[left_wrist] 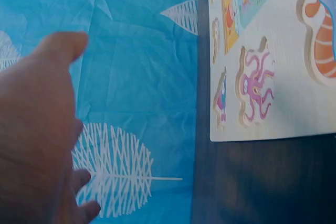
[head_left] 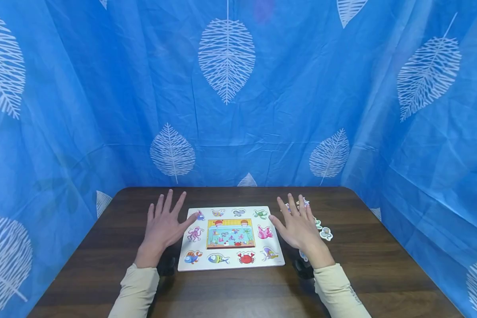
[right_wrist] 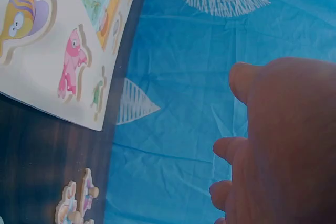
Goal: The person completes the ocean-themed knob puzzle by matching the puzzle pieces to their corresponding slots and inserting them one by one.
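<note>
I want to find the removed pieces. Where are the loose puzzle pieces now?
In the head view, the loose puzzle pieces lie on the dark table, right of the puzzle board, partly hidden under the open right hand.

A dark wooden desk carries a flat white wooden puzzle board with sea-animal cut-outs at its middle. The left hand lies spread on the desk just left of the board, its thumb at the board's left edge. The right hand lies spread just right of the board. Behind and to the right of that hand sit small loose knobbed puzzle pieces, perhaps partly under it. A blue leaf-printed cloth backdrop stands behind and on both sides of the desk.
</note>
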{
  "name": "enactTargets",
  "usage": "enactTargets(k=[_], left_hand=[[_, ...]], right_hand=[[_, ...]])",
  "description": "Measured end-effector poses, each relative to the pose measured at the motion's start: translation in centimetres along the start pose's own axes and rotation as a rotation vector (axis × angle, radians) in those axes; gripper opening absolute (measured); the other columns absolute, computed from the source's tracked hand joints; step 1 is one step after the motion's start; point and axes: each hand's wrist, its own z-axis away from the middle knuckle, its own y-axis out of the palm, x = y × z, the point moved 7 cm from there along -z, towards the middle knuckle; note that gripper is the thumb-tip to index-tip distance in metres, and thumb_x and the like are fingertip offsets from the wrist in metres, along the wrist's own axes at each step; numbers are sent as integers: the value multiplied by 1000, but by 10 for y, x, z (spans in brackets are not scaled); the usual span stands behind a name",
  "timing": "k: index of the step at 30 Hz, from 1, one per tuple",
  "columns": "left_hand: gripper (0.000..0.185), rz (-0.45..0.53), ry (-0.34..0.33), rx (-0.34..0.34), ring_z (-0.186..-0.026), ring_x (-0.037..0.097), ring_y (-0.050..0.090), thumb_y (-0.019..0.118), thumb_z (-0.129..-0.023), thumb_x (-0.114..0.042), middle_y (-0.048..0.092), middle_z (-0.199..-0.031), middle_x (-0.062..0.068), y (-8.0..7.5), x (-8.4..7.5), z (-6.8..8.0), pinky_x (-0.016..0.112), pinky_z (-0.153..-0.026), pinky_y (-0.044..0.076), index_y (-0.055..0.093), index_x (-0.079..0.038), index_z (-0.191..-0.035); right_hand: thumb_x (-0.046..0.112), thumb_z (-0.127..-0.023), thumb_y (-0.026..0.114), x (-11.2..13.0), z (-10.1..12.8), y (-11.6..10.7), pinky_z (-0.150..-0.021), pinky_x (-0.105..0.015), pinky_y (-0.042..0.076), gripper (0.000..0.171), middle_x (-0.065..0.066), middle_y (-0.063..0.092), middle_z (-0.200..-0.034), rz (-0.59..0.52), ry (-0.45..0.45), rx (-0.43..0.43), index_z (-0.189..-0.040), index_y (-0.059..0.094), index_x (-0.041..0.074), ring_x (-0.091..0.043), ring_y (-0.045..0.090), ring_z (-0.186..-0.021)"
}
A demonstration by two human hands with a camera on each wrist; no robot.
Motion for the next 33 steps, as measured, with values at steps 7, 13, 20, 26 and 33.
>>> enactTargets(k=[7,13,20,26,33], left_hand=[[93,108,48,54,-156,50,8,45,-97,-74,14,-170,26,14,10,-5,70,-124,5,20,-17,-166],[90,218,55,120,-156,49,12,49,-98,-68,18,-169,26,28,21,-7,71,-123,3,21,-15,-165],[84,285,83,191,-156,48,15,54,-99,-63,27,-168,22,45,30,-3,71,-123,1,28,-15,-164],[83,298,74,220,-155,48,20,63,-95,-60,34,-165,22,59,38,0,71,-122,-4,36,-16,-161],[89,302,69,240,-156,45,19,69,-88,-64,34,-166,19,64,41,2,69,-123,-3,39,-20,-160]], right_hand=[[61,-106,38,-9,-5,1,-126,-66,6,77,-25,16,-170,-60,-5,-27,-163,30,11,-48,1,-158],[62,-106,35,-21,-9,0,-122,-73,10,78,-26,15,-170,-159,24,-6,-163,28,9,-50,3,-157],[52,-109,37,-39,-15,-8,-121,-71,20,71,-29,26,-165,-269,4,-59,-160,32,2,-53,21,-152],[44,-111,38,-55,-18,-11,-116,-69,30,64,-32,42,-156,-313,32,-114,-155,40,-2,-56,37,-142],[48,-111,34,-73,-20,-5,-111,-67,38,66,-32,51,-146,-355,100,-105,-152,44,-2,-52,47,-135]])
